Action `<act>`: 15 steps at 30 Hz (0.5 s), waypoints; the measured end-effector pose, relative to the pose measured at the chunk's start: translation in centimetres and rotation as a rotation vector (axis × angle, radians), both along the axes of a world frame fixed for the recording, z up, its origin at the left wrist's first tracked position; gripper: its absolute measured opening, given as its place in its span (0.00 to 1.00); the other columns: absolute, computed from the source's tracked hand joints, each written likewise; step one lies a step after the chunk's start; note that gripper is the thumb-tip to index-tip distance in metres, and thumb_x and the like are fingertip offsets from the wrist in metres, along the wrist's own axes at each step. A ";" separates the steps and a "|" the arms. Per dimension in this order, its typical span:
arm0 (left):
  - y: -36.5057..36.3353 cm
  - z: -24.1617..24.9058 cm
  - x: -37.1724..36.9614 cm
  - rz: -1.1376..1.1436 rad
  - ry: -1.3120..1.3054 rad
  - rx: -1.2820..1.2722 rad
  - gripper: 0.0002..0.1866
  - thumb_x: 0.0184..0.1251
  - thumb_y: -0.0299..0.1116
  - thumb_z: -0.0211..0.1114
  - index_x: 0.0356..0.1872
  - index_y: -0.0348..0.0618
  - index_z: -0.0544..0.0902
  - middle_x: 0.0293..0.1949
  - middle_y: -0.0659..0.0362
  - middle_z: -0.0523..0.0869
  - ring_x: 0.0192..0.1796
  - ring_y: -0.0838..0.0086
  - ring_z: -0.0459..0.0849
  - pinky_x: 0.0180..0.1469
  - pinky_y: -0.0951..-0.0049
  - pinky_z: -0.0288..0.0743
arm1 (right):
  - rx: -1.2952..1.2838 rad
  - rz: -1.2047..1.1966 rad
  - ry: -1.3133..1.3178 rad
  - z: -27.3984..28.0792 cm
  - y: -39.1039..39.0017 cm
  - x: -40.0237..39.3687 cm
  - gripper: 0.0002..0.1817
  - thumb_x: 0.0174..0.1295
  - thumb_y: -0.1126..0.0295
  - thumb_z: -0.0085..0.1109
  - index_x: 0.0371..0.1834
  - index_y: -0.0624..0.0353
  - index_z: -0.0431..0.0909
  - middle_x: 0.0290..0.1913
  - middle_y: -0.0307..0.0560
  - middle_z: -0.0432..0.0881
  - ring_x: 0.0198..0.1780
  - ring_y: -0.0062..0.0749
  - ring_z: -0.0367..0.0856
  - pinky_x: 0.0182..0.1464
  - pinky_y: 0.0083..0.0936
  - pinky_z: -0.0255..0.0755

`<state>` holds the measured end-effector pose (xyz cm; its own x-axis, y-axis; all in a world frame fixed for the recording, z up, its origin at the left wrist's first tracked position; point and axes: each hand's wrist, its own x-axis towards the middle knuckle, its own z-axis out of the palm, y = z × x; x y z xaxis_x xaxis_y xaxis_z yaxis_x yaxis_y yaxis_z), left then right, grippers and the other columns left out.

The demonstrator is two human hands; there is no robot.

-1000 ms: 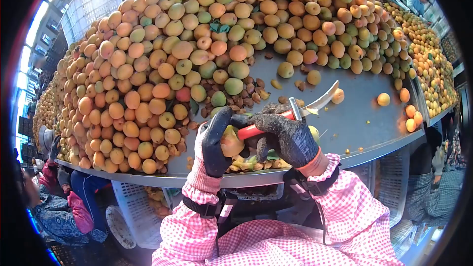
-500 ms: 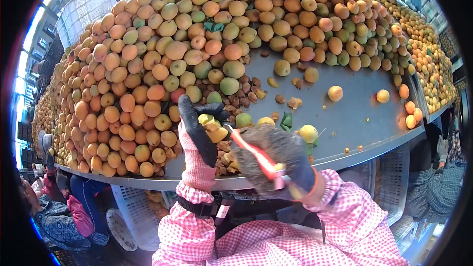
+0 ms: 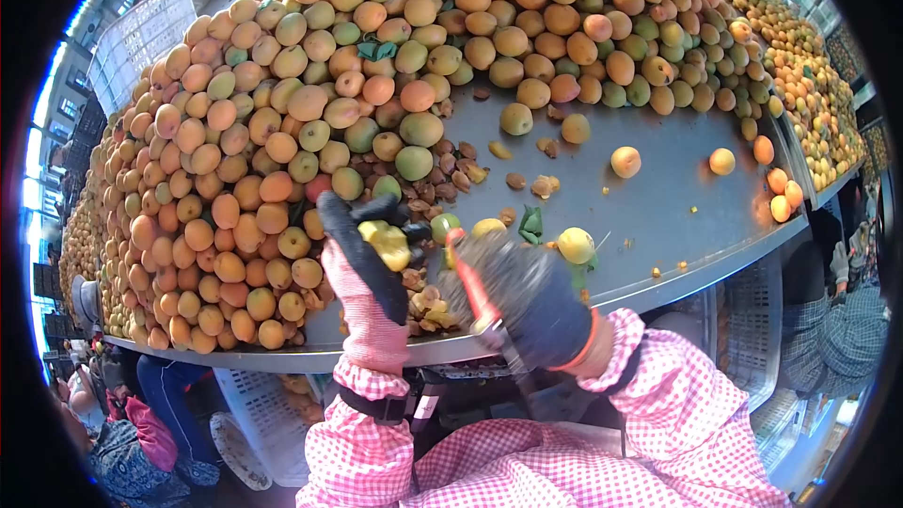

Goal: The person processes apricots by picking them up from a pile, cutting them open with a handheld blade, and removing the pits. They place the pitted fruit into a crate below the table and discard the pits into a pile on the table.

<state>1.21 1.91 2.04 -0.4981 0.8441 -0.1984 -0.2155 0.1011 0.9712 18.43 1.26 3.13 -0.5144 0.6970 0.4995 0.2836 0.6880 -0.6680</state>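
Note:
My left hand [image 3: 372, 249], in a black glove, holds a yellow piece of cut fruit [image 3: 387, 244] between thumb and fingers. To its right, my right hand [image 3: 527, 296], in a dirty dark glove and blurred by motion, is closed around a tool with a red-orange handle [image 3: 473, 280]. The tool's tip cannot be made out. Just below my hands, fruit pieces [image 3: 431, 309] lie near the table's front edge. Brown pits [image 3: 447, 172] are scattered beyond my left hand. A green fruit [image 3: 444, 227] sits between my hands.
A large heap of orange and green fruit [image 3: 282, 146] covers the left and back of the metal table [image 3: 658, 216]. Loose fruit [image 3: 625, 162] lies at right. White crates [image 3: 268, 414] stand below the front edge. Other people [image 3: 141, 442] are at both sides.
The view has shifted slightly. My right hand has turned, and the red-orange handle now points more steeply down. The fruit piece in my left hand shows a smoother, rounder side.

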 end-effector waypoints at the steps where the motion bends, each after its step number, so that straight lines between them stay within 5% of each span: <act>1: 0.0 0.5 -0.2 0.028 -0.144 0.008 0.33 0.70 0.60 0.44 0.42 0.33 0.79 0.34 0.53 0.83 0.32 0.69 0.85 0.31 0.76 0.78 | -0.158 -0.005 0.143 0.0 0.2 0.7 0.13 0.58 0.74 0.53 0.46 0.66 0.76 0.29 0.43 0.78 0.24 0.26 0.77 0.23 0.23 0.69; 2: -0.1 1.1 -0.2 0.018 -0.105 0.023 0.32 0.70 0.59 0.46 0.43 0.33 0.78 0.36 0.53 0.82 0.33 0.67 0.85 0.31 0.74 0.79 | -0.433 -0.025 0.400 -0.2 0.3 1.2 0.09 0.61 0.73 0.56 0.42 0.63 0.77 0.26 0.40 0.78 0.23 0.19 0.76 0.24 0.20 0.68; 5: -0.3 1.3 -1.3 0.058 -0.044 0.056 0.28 0.70 0.53 0.51 0.45 0.32 0.78 0.37 0.52 0.83 0.30 0.67 0.85 0.28 0.74 0.77 | -0.801 -0.362 0.333 3.3 2.6 3.3 0.12 0.60 0.67 0.63 0.42 0.62 0.81 0.24 0.37 0.80 0.24 0.14 0.75 0.24 0.18 0.67; 6: -0.8 1.9 -2.2 0.059 -0.137 0.049 0.24 0.67 0.50 0.57 0.37 0.33 0.81 0.28 0.53 0.83 0.26 0.68 0.84 0.24 0.77 0.76 | -0.314 -0.332 0.332 3.6 3.7 4.1 0.14 0.58 0.63 0.66 0.34 0.62 0.74 0.21 0.42 0.77 0.14 0.19 0.73 0.16 0.16 0.67; 7: -1.8 2.4 -3.2 0.075 -0.058 0.084 0.22 0.69 0.46 0.54 0.46 0.34 0.78 0.35 0.52 0.83 0.35 0.69 0.83 0.31 0.74 0.79 | -0.724 -0.588 0.508 4.8 3.8 5.5 0.13 0.58 0.63 0.66 0.32 0.62 0.75 0.17 0.42 0.76 0.11 0.21 0.70 0.14 0.17 0.66; 9: -5.0 2.2 -7.7 0.054 0.084 0.157 0.23 0.71 0.35 0.52 0.63 0.38 0.66 0.48 0.49 0.81 0.46 0.69 0.82 0.40 0.71 0.82 | -0.568 -0.699 0.671 5.3 4.6 8.8 0.19 0.59 0.55 0.64 0.25 0.61 0.76 0.15 0.42 0.75 0.11 0.22 0.71 0.15 0.18 0.65; 10: -7.0 2.4 -8.6 0.098 0.609 0.273 0.27 0.68 0.27 0.52 0.68 0.42 0.59 0.53 0.48 0.78 0.48 0.68 0.81 0.41 0.71 0.82 | -0.518 -0.750 0.634 5.4 4.8 10.7 0.20 0.59 0.53 0.63 0.23 0.60 0.76 0.14 0.41 0.74 0.12 0.22 0.72 0.16 0.17 0.65; 11: -9.0 3.2 -10.6 0.089 0.668 0.306 0.28 0.66 0.24 0.54 0.68 0.40 0.60 0.52 0.48 0.79 0.48 0.67 0.81 0.42 0.72 0.82 | -0.468 -0.801 0.596 5.3 5.0 12.4 0.22 0.59 0.51 0.63 0.22 0.60 0.76 0.13 0.40 0.74 0.13 0.22 0.73 0.17 0.17 0.65; 12: -10.6 4.5 -11.2 0.052 1.089 0.309 0.34 0.59 0.18 0.59 0.68 0.38 0.58 0.49 0.49 0.80 0.47 0.66 0.81 0.43 0.72 0.81 | -0.458 -0.817 0.605 5.0 5.1 13.9 0.22 0.59 0.51 0.63 0.22 0.60 0.76 0.13 0.40 0.74 0.13 0.22 0.73 0.17 0.17 0.65; 15: -14.8 7.2 -14.0 0.132 0.313 0.000 0.29 0.55 0.24 0.64 0.61 0.38 0.68 0.49 0.53 0.79 0.46 0.69 0.80 0.40 0.73 0.79 | -0.458 -0.915 0.616 3.6 5.2 18.2 0.25 0.57 0.48 0.63 0.19 0.61 0.77 0.14 0.38 0.74 0.16 0.21 0.74 0.20 0.20 0.66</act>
<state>-12.74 -12.89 9.26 -0.6399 0.7682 -0.0183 0.0823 0.0923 0.9923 36.61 6.41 6.70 0.5050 0.8576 0.0969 0.0896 0.0596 -0.9942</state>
